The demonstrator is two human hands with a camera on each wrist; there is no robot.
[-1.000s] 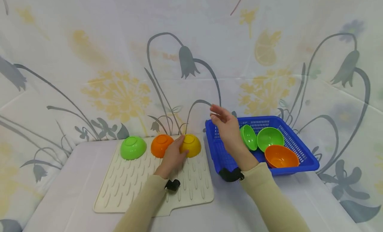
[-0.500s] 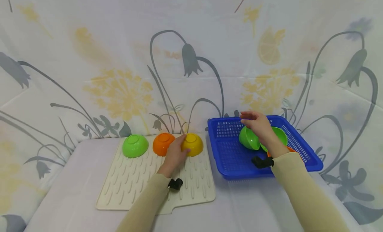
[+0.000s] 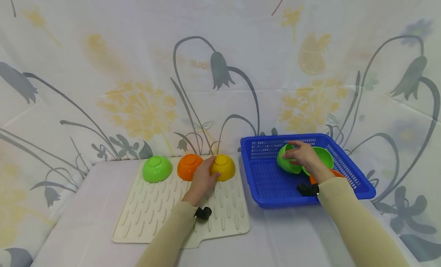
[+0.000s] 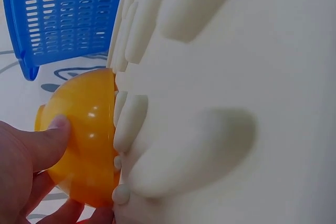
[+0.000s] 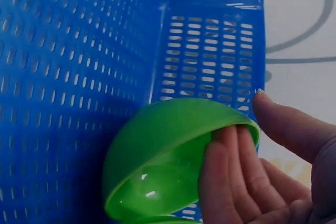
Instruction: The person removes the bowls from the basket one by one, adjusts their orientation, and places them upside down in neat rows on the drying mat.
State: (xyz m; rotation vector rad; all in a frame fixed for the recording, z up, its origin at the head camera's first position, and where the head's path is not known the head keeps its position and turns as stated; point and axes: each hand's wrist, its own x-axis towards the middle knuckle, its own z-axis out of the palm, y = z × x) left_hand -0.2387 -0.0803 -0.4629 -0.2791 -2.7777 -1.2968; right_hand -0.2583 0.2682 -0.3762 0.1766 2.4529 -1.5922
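Note:
On the ribbed cream drying mat (image 3: 138, 221), my left hand (image 3: 202, 181) holds an upside-down yellow bowl (image 3: 224, 168). The left wrist view shows the thumb (image 4: 60, 129) on the bowl's side and the other fingers around its lower side. My right hand (image 3: 306, 158) reaches into the blue basket (image 3: 256, 202) at a green bowl (image 5: 157, 135) that is tipped on its side. In the right wrist view its fingers (image 5: 231, 177) are inside the bowl, while the thumb (image 5: 286, 124) is outside, a little apart from the rim.
Left of the yellow bowl, an orange bowl (image 3: 188, 168) and a green bowl (image 3: 157, 169) sit upside down on the mat. Another green bowl (image 3: 324, 158) and an orange bowl (image 3: 337, 173) lie in the basket, partly behind my right arm. A patterned cloth (image 3: 220, 106) hangs behind.
My right hand has moved right and down from above the basket's left side to the tipped green bowl, its fingers now inside. The left hand stays on the yellow bowl.

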